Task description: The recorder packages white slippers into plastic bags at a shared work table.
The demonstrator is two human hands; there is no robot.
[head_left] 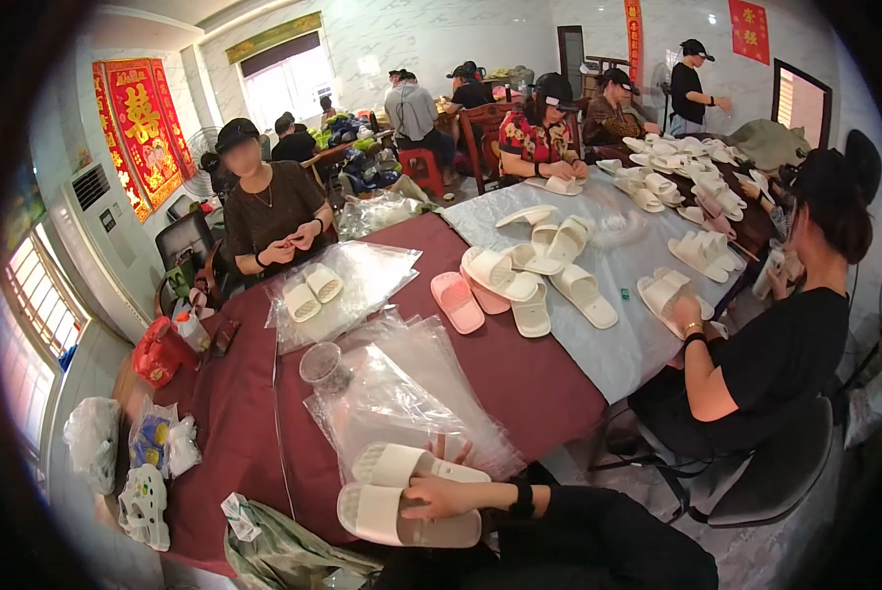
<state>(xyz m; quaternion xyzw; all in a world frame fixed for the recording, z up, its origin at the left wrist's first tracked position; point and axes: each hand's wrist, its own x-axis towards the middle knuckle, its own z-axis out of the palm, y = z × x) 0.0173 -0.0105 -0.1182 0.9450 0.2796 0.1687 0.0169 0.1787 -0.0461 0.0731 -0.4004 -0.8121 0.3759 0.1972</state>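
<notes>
At the near table edge lie a pair of cream slippers, the front slipper (377,511) and one behind it (392,462). My right hand (443,498) reaches in from the lower right with a dark band at the wrist. Its fingers go toward the strap of the front slipper and grip it at the foot opening; the fingertips are partly hidden. My left hand does not show. Just beyond the slippers, clear plastic bags (402,379) are spread in a stack, with a round clear tub (325,366) of small dark bits on them.
Across the dark red tablecloth (230,433), a person (276,211) stands by slippers (313,293) on plastic. Pink slippers (458,302) and a cream pile (549,256) lie farther right. Another person (756,344) sits at right. White clogs (144,506) and a red bag (158,352) are left.
</notes>
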